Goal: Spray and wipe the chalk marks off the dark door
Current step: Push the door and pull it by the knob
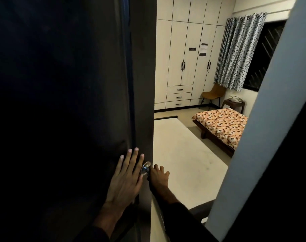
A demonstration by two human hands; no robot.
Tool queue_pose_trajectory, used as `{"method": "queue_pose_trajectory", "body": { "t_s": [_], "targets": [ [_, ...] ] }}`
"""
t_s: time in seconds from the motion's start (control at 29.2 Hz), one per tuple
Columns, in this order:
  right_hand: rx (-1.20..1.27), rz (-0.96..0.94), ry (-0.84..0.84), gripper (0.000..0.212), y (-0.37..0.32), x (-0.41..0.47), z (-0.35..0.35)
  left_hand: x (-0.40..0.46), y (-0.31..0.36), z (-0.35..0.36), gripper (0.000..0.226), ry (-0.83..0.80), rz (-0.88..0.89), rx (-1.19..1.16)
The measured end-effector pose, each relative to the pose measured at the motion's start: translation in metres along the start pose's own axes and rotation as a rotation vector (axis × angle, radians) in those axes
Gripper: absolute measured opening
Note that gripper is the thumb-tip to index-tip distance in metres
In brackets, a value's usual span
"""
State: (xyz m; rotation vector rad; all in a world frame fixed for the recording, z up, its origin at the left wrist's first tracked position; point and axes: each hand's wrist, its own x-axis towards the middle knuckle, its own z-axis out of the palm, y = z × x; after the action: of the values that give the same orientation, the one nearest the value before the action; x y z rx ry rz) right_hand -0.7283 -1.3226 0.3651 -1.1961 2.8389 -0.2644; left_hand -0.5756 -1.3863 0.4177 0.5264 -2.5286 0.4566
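The dark door [61,102] fills the left half of the view and stands partly ajar, its edge facing me. Its face is in deep shadow, and I can make out no chalk marks on it. My left hand [126,179] lies flat on the door's face with fingers straight, just left of the round metal knob [145,168]. My right hand [157,177] curls around the door's edge at the knob and grips the handle on the far side. No spray bottle or cloth shows.
Through the gap lies a lit bedroom: a bare white mattress [183,163], a low bed with a floral orange cover [222,124], pale wardrobes [185,58], a brown chair [212,95], a patterned curtain [239,49]. The pale door frame [271,119] runs down the right.
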Motion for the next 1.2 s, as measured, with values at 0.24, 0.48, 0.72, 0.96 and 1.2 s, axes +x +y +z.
{"method": "queue_pose_trajectory", "body": {
  "t_s": [0.24,0.48,0.72,0.96,1.2],
  "targets": [
    [-0.03,0.064,0.014,0.049,0.024,-0.056,-0.005,-0.036,0.039,-0.027,0.074,-0.007,0.005,-0.032],
    [-0.009,0.18,0.082,0.046,0.039,-0.111,-0.008,-0.06,0.059,-0.05,0.076,0.006,0.048,-0.052],
    [-0.033,0.273,0.128,0.044,0.055,-0.16,-0.01,-0.072,0.074,-0.084,0.076,0.008,0.089,-0.068],
    [-0.146,0.314,0.083,0.043,0.065,-0.212,-0.013,-0.115,0.092,-0.105,0.077,0.043,0.13,-0.11],
    [-0.161,0.349,0.037,0.044,0.077,-0.254,-0.018,-0.145,0.106,-0.124,0.078,0.07,0.099,-0.125]
  ]
}}
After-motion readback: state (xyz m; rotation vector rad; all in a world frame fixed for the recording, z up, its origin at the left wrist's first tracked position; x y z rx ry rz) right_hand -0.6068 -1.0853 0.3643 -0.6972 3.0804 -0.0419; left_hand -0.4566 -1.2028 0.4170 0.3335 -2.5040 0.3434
